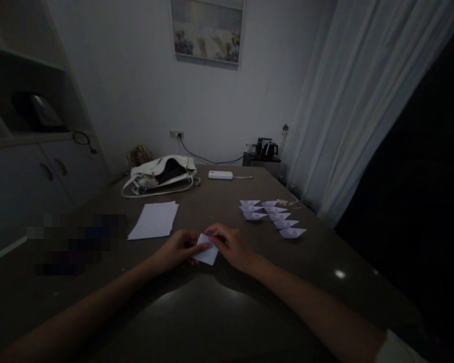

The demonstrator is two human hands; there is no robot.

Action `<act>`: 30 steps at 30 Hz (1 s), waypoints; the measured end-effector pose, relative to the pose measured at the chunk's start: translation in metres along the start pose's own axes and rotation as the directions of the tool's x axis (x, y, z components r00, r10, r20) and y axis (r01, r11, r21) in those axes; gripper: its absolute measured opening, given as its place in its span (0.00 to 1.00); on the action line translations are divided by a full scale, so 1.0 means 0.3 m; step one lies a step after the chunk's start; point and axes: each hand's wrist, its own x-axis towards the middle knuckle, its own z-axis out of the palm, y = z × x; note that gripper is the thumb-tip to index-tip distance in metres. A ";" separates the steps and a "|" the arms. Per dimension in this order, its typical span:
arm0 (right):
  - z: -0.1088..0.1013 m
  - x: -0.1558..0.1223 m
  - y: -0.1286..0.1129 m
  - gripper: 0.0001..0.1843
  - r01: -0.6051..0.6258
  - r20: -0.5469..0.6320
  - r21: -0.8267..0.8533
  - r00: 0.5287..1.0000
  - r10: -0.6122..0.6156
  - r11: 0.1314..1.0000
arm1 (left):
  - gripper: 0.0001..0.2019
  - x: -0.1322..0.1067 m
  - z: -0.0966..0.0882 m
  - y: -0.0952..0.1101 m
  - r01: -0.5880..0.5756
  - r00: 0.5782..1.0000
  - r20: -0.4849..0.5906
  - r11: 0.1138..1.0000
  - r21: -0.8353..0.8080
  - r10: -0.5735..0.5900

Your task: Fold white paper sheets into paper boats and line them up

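Observation:
A small folded piece of white paper (pixel 209 254) is held just above the dark table, tilted with one corner toward me. My left hand (pixel 180 248) grips its left side, thumb lying across the front and fingers behind. On the upper right edge, my right hand (pixel 230 244) pinches the same paper between thumb and fingers. Folded paper boats (pixel 292 233) stand in two rows to the right of my hands. Beyond my left hand lies a stack of white paper sheets (pixel 154 220).
A white handbag (pixel 162 174) sits at the far left of the table (pixel 219 312). Near the back edge lies a white device with a strap (pixel 220 175). Small scraps (pixel 286 202) lie beside the boats. A black kettle (pixel 267 149) stands behind the table, near a curtain (pixel 325 116).

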 end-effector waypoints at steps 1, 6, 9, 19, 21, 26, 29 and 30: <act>0.002 -0.001 0.001 0.08 -0.017 -0.001 0.017 1.000 0.017 1.000 | 0.18 0.000 0.001 0.002 0.004 1.000 0.004 1.000 -0.007 -0.004; 0.011 0.002 0.028 0.13 -0.202 -0.058 0.184 0.975 0.216 0.962 | 0.17 -0.002 -0.003 0.021 -0.006 0.999 -0.052 0.997 -0.082 0.001; 0.010 0.006 0.053 0.15 -0.283 -0.020 0.208 0.956 0.293 0.936 | 0.18 -0.003 -0.011 0.032 -0.001 0.993 -0.117 0.994 -0.113 -0.012; 0.014 0.008 0.056 0.15 -0.239 0.007 0.272 0.969 0.247 0.932 | 0.21 -0.015 -0.009 0.039 0.032 0.988 -0.145 0.988 -0.150 -0.054; 0.012 0.007 0.049 0.14 -0.230 -0.006 0.271 0.970 0.241 0.935 | 0.21 -0.016 -0.009 0.041 0.038 0.989 -0.137 0.989 -0.142 -0.057; 0.006 0.005 0.037 0.15 -0.222 -0.034 0.227 0.971 0.236 0.948 | 0.22 -0.014 -0.006 0.040 0.020 0.992 -0.121 0.987 -0.161 -0.039; 0.006 0.006 0.040 0.15 -0.206 -0.033 0.215 0.975 0.218 0.955 | 0.21 -0.011 -0.004 0.038 0.008 0.993 -0.116 0.987 -0.163 -0.027; 0.007 0.006 0.041 0.16 -0.205 -0.031 0.212 0.976 0.216 0.956 | 0.21 -0.010 -0.003 0.038 0.009 0.993 -0.111 0.987 -0.160 -0.027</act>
